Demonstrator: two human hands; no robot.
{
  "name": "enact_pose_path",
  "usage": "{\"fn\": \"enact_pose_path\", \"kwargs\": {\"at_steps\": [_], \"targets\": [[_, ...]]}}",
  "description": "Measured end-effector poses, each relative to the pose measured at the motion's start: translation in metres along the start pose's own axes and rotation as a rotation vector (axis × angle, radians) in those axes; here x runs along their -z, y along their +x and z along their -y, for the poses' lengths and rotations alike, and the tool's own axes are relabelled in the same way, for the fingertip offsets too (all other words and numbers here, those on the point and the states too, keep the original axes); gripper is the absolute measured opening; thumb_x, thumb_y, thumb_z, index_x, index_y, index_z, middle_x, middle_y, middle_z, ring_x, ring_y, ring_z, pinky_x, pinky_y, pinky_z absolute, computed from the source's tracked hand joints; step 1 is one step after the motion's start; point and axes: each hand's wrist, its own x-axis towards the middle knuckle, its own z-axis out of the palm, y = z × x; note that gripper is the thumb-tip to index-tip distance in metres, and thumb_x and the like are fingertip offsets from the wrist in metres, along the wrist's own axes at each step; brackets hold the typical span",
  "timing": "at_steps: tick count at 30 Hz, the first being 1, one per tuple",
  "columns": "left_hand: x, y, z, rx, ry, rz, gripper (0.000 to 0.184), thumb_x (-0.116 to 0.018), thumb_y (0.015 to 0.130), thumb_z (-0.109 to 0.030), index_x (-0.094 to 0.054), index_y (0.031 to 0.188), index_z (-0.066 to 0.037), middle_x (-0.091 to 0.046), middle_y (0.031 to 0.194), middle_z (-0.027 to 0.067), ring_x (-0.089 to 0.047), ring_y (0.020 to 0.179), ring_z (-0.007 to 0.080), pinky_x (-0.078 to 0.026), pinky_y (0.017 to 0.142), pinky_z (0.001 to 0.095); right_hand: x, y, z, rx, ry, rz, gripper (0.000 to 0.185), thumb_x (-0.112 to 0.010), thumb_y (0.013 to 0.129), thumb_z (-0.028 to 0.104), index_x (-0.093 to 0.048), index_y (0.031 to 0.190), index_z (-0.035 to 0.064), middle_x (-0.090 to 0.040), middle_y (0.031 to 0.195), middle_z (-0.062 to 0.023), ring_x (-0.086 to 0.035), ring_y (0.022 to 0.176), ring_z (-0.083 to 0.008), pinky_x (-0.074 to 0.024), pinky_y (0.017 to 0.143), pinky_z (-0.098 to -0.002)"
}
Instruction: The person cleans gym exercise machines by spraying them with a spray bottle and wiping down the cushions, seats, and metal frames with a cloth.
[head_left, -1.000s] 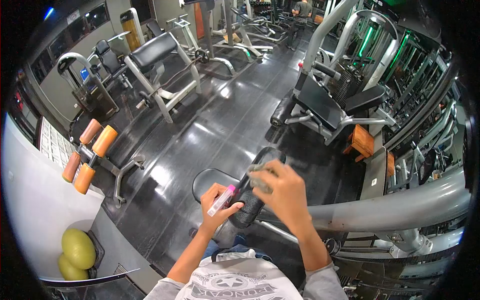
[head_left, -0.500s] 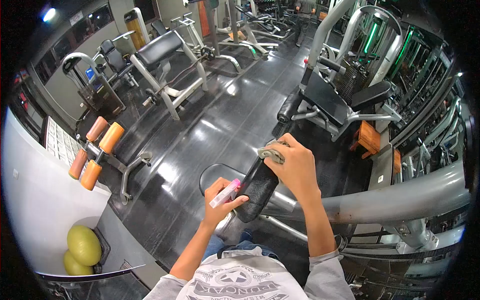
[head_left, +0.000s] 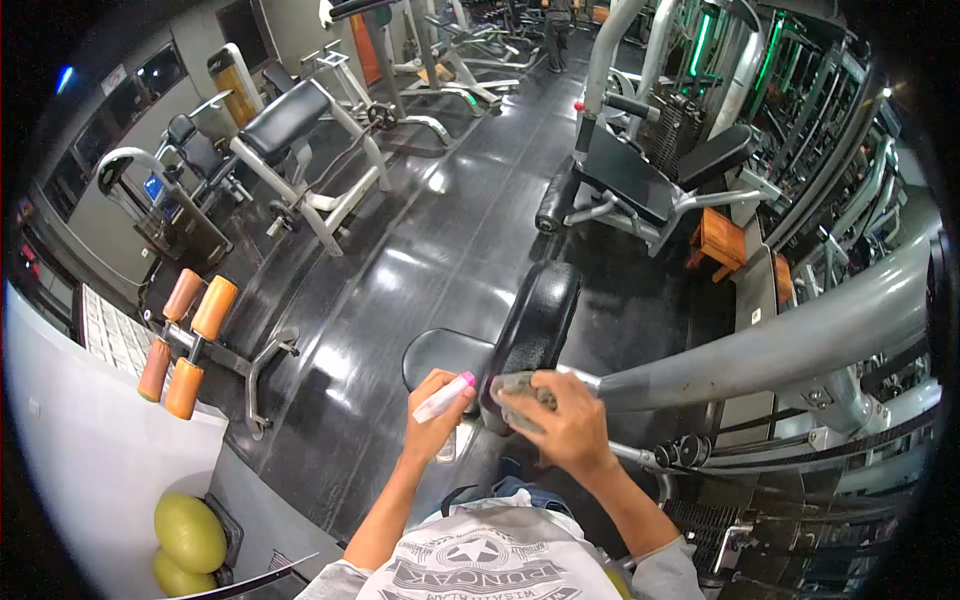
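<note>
In front of me stands a black padded backrest [head_left: 540, 320] with a rounded seat [head_left: 440, 360] to its left. My right hand [head_left: 578, 425] grips a crumpled grey-green cloth [head_left: 515, 390] and presses it on the near end of the backrest; motion smears the fingers a little. My left hand [head_left: 425, 428] is closed around a small translucent spray bottle with a pink top [head_left: 442, 398]. The bottle is tilted, just left of the backrest's near end.
A thick grey machine tube [head_left: 770, 345] runs off to the right. Beyond are a black bench [head_left: 625, 175] and a wooden stool [head_left: 720, 240]. Orange foam rollers [head_left: 213, 307] and green exercise balls [head_left: 190, 533] are on the left. A person [head_left: 557, 40] stands far back.
My right hand has brought the cloth down from the upper part of the backrest to its near end. My left hand has come off the pad's edge, still holding the bottle. The view has shifted slightly.
</note>
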Motion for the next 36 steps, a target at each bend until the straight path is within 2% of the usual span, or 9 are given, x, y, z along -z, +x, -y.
{"fn": "enact_pose_path", "kwargs": {"at_steps": [3, 7, 10, 14, 22, 23, 28, 30, 36], "targets": [[0.011, -0.011, -0.002, 0.000, 0.029, 0.024, 0.016, -0.072, 0.091, -0.016, -0.067, 0.090, 0.000, -0.059, 0.080, 0.0014, -0.053, 0.058, 0.0042, -0.041, 0.050, 0.0219, 0.009, 0.030, 0.004, -0.102, -0.040, -0.050, 0.041, -0.082, 0.069, 0.020, -0.073, 0.108, 0.0262, -0.056, 0.106, 0.0004, -0.060, 0.091, -0.0212, -0.0568, 0.071, -0.0346], [0.028, -0.029, -0.010, 0.053, 0.082, 0.051, 0.017, -0.073, 0.091, -0.017, -0.066, 0.091, -0.001, -0.058, 0.078, 0.0000, -0.053, 0.058, 0.0047, -0.042, 0.051, 0.0222, 0.007, 0.056, 0.005, -0.232, -0.071, -0.117, 0.039, -0.081, 0.071, 0.019, -0.073, 0.108, 0.0233, -0.056, 0.106, -0.0013, -0.060, 0.093, -0.0229, -0.0545, 0.073, -0.0354], [0.040, -0.042, -0.011, 0.115, 0.072, 0.068, 0.018, -0.073, 0.091, -0.018, -0.066, 0.090, -0.002, -0.059, 0.075, -0.0013, -0.054, 0.059, 0.0047, -0.042, 0.052, 0.0219, 0.002, 0.049, 0.032, -0.340, -0.099, -0.106, 0.038, -0.082, 0.069, 0.015, -0.075, 0.106, 0.0204, -0.056, 0.101, -0.0034, -0.059, 0.089, -0.0244, -0.0519, 0.076, -0.0374], [0.050, -0.055, -0.010, 0.176, 0.071, 0.049, 0.019, -0.072, 0.091, -0.021, -0.065, 0.088, -0.003, -0.060, 0.071, -0.0012, -0.054, 0.058, 0.0047, -0.042, 0.052, 0.0218, -0.002, 0.017, 0.054, -0.389, -0.147, -0.019, 0.040, -0.081, 0.072, 0.019, -0.072, 0.111, 0.0221, -0.055, 0.106, -0.0016, -0.057, 0.098, -0.0233, -0.0557, 0.073, -0.0375], [0.061, -0.068, -0.006, 0.235, 0.070, 0.104, 0.022, -0.071, 0.092, -0.023, -0.064, 0.085, -0.004, -0.058, 0.068, -0.0023, -0.054, 0.057, 0.0041, -0.042, 0.052, 0.0215, -0.080, -0.071, 0.042, -0.305, -0.129, -0.271, 0.042, -0.082, 0.068, 0.011, -0.077, 0.107, 0.0253, -0.056, 0.101, -0.0032, -0.060, 0.089, -0.0230, -0.0554, 0.069, -0.0335], [0.061, -0.069, -0.008, 0.243, 0.071, 0.107, 0.022, -0.071, 0.092, -0.023, -0.063, 0.084, -0.004, -0.058, 0.067, -0.0023, -0.054, 0.057, 0.0041, -0.042, 0.051, 0.0215, -0.087, -0.076, 0.039, -0.303, -0.098, -0.284, 0.044, -0.084, 0.068, 0.008, -0.077, 0.109, 0.0227, -0.055, 0.098, -0.0064, -0.061, 0.089, -0.0234, -0.0544, 0.070, -0.0347], [0.061, -0.077, 0.001, 0.264, 0.050, 0.130, 0.024, -0.071, 0.093, -0.024, -0.062, 0.082, -0.005, -0.057, 0.066, -0.0025, -0.054, 0.057, 0.0043, -0.043, 0.051, 0.0218, -0.076, -0.039, 0.052, -0.314, -0.047, -0.384, 0.049, -0.083, 0.067, 0.006, -0.076, 0.113, 0.0215, -0.056, 0.100, -0.0066, -0.061, 0.088, -0.0241, -0.0536, 0.073, -0.0354], [0.060, -0.082, 0.002, 0.292, 0.058, 0.123, 0.025, -0.071, 0.093, -0.025, -0.062, 0.081, -0.005, -0.058, 0.068, -0.0022, -0.055, 0.058, 0.0046, -0.043, 0.051, 0.0221, -0.065, -0.020, 0.060, -0.348, -0.030, -0.466, 0.053, -0.082, 0.068, 0.008, -0.073, 0.118, 0.0244, -0.058, 0.101, -0.0035, -0.061, 0.089, -0.0231, -0.0535, 0.074, -0.0365], [0.056, -0.088, -0.001, 0.315, 0.077, 0.110, 0.025, -0.071, 0.092, -0.026, -0.063, 0.084, -0.004, -0.058, 0.067, -0.0017, -0.055, 0.057, 0.0054, -0.044, 0.052, 0.0224, -0.051, -0.005, 0.079, -0.614, 0.029, -0.297, 0.056, -0.079, 0.072, 0.008, -0.071, 0.122, 0.0312, -0.054, 0.104, -0.0021, -0.060, 0.094, -0.0227, -0.0526, 0.078, -0.0382]]}}
